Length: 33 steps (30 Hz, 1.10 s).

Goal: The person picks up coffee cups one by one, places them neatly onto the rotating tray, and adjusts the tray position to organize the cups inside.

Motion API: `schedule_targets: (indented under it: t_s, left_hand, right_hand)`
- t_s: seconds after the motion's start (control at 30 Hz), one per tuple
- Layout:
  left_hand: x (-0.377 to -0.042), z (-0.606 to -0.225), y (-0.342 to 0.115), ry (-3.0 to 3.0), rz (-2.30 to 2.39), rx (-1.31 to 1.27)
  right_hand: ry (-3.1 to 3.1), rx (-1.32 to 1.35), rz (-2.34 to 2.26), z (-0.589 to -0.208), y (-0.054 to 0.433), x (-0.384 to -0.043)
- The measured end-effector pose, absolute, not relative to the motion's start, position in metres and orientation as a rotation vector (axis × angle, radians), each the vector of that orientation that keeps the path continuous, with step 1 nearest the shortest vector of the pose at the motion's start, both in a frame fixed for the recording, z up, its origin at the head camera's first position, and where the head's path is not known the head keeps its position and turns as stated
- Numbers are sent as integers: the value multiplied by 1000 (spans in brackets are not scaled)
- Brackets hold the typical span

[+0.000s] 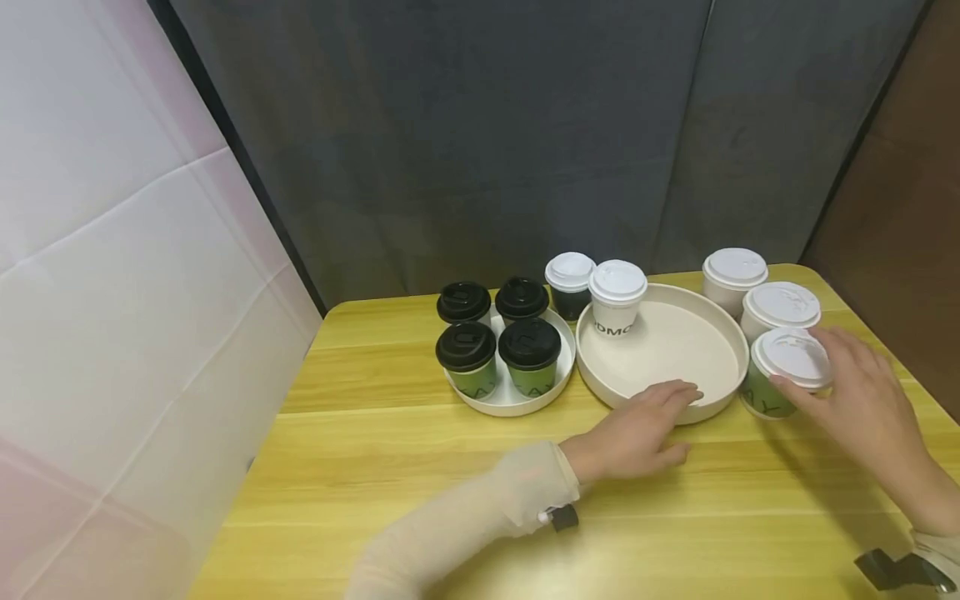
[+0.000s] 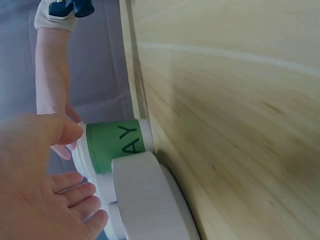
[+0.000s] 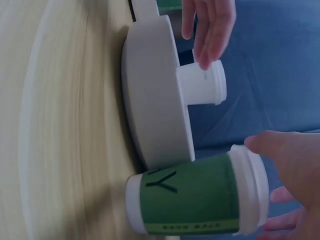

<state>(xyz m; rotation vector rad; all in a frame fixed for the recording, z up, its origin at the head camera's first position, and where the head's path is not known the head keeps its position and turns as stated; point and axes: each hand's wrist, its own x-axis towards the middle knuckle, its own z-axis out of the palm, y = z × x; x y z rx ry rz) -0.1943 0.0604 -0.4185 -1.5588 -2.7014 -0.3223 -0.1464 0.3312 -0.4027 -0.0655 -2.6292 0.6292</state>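
Observation:
My right hand is at the nearest green paper cup with a white lid, to the right of the big cream tray. Its thumb lies against the lid's rim on one side, with fingers round the far side. The left hand hovers over the tray's near rim, fingers loosely extended and nothing in them. One white-lidded white cup stands in the tray at its back left. Two more white-lidded cups, a middle one and a back one, line the tray's right side.
On the left, a smaller white plate bears several cups with black lids. Behind, between plate and tray, stands a dark cup with a white lid. A grey partition rises beyond the wooden table.

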Motion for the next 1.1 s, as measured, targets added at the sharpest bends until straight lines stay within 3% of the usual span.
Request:
schedule_targets:
  t_s: [0.57,1.1]
  left_hand:
    - [-201,-424,103,-2736,-686,-1581]
    - [-200,-426,106,-2777,-756,-1558]
  right_hand:
    - [-2626,-111,701,-414,340,-155]
    - [-2645,-117,678,-414,339,-156]
